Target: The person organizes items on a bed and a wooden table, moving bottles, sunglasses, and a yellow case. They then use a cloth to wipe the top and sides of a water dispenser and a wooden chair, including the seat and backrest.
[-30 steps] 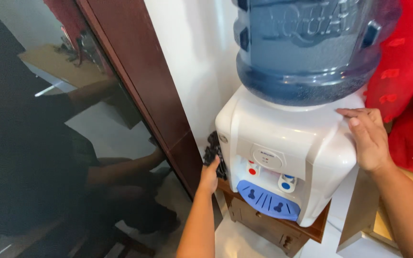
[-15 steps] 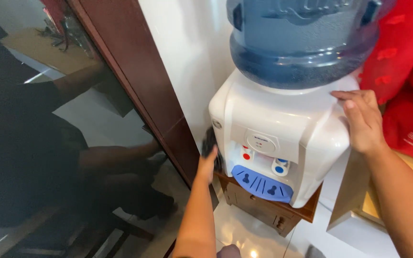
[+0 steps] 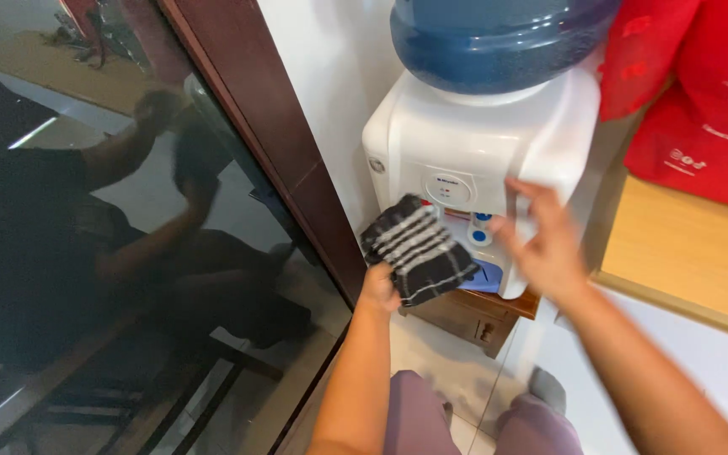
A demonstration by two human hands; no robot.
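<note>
A white tabletop water dispenser (image 3: 465,143) stands on a small wooden stand (image 3: 473,316) and carries a blue bottle (image 3: 499,38). My left hand (image 3: 378,288) grips a dark cloth with white stripes (image 3: 419,248), holding it up in front of the dispenser's lower left corner. My right hand (image 3: 545,244) is blurred, fingers spread, in the air just in front of the dispenser's taps; it holds nothing.
A dark wooden door frame (image 3: 275,143) with a reflective glass pane (image 3: 103,236) fills the left. Red bags (image 3: 701,101) lie on a wooden surface (image 3: 684,253) at the right. My knees (image 3: 482,421) show at the bottom over pale floor tiles.
My left hand has drawn the striped cloth out from beside the dispenser and lifted it. My right hand has left the dispenser's side and moved down to its front.
</note>
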